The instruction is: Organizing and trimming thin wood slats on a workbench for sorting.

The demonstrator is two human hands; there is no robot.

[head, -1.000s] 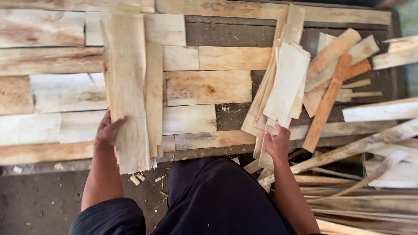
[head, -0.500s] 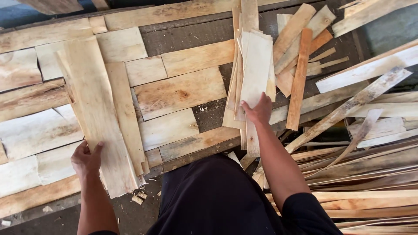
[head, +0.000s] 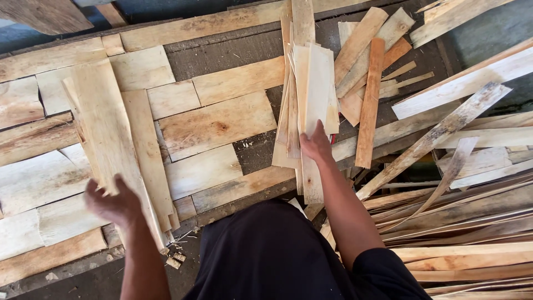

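My left hand is blurred, fingers spread, hovering at the near end of a long pale veneer sheet. That sheet lies tilted over a narrower strip on the bench. My right hand grips the near end of a stack of thin veneer strips, which points away from me across the middle of the bench. The top strip of the stack is the palest. The lower strips fan out to the left under it.
The bench is covered with flat veneer pieces laid side by side. Loose offcuts lie at the back right. Long rough slats pile up on the right. Wood chips lie on the dark floor by my dark clothing.
My left hand has let go of the long sheet and lifted off its near end. My right hand has slid the strip stack slightly left along the bench.
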